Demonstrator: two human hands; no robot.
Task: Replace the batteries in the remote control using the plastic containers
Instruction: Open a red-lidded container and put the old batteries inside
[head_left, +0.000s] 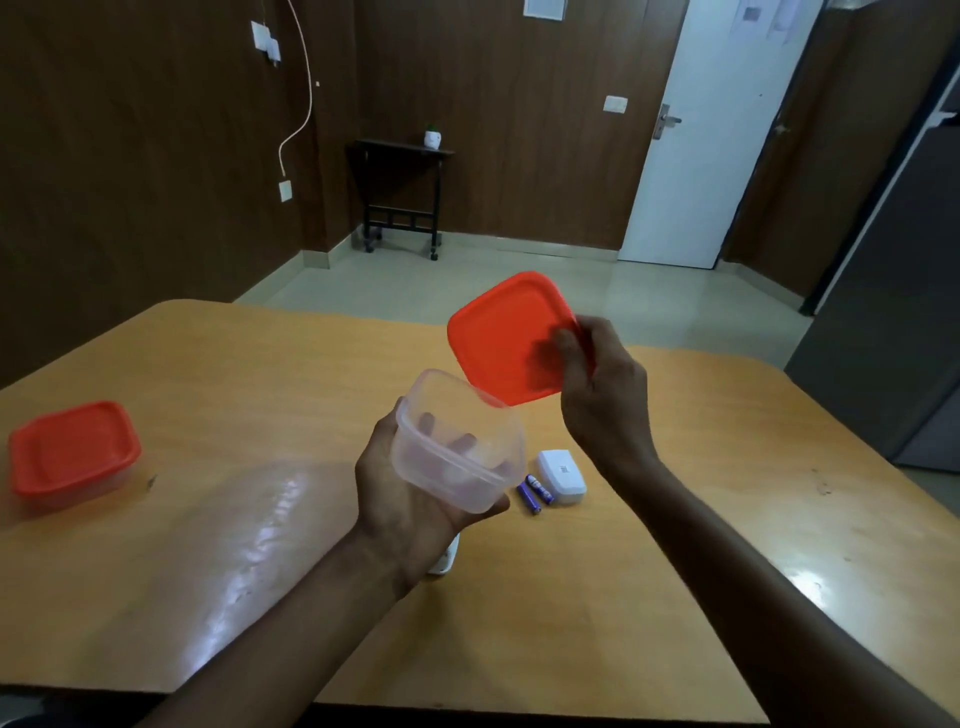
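Remote (445, 558): only a white end shows on the tabletop (218, 545), just below the left wrist; the rest is hidden by the left hand (410, 493). That hand cups a clear tub (457, 441) from beneath, fingers curled round its base and visible through the plastic. The tub is tilted, mouth up and toward the viewer, and appears empty; this hold likely keeps the opening accessible for loading.

Just right of the tub, two blue batteries (535, 492) lie side by side on the tabletop, touching or nearly touching a small white cover (561, 475), probably the remote's battery door, set aside within reach.

Above them, the right hand (602, 384) pinches an orange lid (511, 338) at its right edge, thumb on the near face, lid raised clear of the tub rim.

Far left, a second tub (72, 457) sits closed under its orange lid, well apart from the work area.
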